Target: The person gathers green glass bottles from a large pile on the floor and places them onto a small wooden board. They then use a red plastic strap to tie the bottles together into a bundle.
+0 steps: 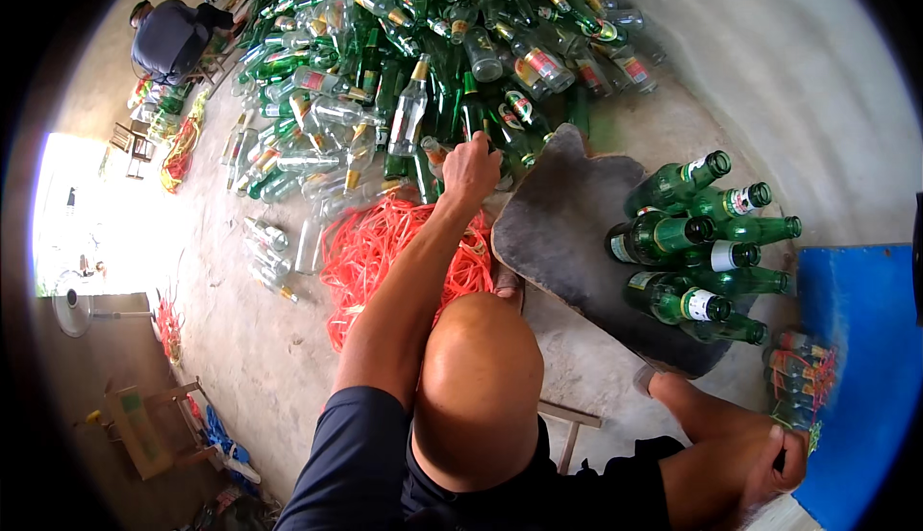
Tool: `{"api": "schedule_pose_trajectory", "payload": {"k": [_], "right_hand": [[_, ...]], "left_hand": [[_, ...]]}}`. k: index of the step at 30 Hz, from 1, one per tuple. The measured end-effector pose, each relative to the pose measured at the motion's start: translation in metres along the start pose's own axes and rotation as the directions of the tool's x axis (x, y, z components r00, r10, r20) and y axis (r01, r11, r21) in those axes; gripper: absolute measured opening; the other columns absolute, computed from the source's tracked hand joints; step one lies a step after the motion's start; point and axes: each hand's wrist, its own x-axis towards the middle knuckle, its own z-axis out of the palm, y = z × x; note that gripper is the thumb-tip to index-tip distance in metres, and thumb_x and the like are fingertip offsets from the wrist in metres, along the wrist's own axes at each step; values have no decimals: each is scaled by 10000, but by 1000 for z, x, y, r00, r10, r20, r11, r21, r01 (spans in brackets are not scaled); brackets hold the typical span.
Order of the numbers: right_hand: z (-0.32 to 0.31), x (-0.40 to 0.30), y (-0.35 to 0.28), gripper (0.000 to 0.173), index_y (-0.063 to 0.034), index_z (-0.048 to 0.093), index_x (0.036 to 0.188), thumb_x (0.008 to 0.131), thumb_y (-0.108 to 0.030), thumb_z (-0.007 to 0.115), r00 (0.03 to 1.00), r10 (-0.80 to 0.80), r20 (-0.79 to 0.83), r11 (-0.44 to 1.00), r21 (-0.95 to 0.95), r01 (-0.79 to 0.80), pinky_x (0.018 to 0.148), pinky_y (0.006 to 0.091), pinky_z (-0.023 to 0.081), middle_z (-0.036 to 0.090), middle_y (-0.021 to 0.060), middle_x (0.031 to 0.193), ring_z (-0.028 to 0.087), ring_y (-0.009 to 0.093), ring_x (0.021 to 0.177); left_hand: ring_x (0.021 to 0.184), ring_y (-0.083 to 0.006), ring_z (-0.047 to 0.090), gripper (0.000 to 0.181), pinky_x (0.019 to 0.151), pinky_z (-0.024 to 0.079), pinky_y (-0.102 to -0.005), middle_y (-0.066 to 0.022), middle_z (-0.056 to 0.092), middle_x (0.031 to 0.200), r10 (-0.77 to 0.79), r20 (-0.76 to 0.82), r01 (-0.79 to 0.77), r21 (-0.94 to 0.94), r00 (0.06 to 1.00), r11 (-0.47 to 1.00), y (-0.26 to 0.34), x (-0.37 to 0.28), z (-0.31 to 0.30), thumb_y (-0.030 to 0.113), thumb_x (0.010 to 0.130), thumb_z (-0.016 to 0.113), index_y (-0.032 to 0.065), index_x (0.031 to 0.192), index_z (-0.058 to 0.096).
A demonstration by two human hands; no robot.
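My left hand (472, 170) reaches to the near edge of a large heap of bottles, its curled fingers against the lower part of a dark green glass bottle (471, 109). The fingertips are hidden, so whether they grip it is unclear. My right hand (782, 459) rests by my bent right knee, fingers loosely curled with nothing visible in them. Between the heap and that knee lies a dark, irregularly shaped board (562, 206). Several green glass bottles (663, 235) stand grouped on its right part. A tangle of red plastic strapping (375, 264) lies under my left forearm.
Several clear bottles (270, 253) lie on the concrete floor at left. A tied bundle of bottles (797, 372) sits beside a blue panel (865, 387) at right. Another person (173, 40) bends forward on a low seat at upper left. A fan (73, 304) and wooden chair (137, 423) are at left.
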Motion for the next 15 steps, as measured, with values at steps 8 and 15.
{"api": "schedule_pose_trajectory", "payload": {"k": [8, 15], "right_hand": [[-4, -1, -5, 100, 10, 609, 857, 946, -20, 645, 999, -18, -31, 999, 34, 19, 621, 357, 414, 535, 118, 793, 531, 250, 703], [-4, -10, 1, 87, 10, 622, 855, 933, -3, 659, 997, -7, -75, 995, 100, 15, 590, 344, 411, 545, 110, 787, 527, 231, 680]], "left_hand": [[819, -440, 690, 357, 740, 528, -540, -261, 704, 837, 148, -99, -150, -13, 984, 989, 20, -23, -44, 323, 879, 681, 19, 1063, 643], [698, -418, 677, 274, 641, 526, -512, -203, 683, 721, 234, -203, -243, -20, 951, 970, 53, -43, -120, 277, 869, 716, 66, 1033, 659]]}}
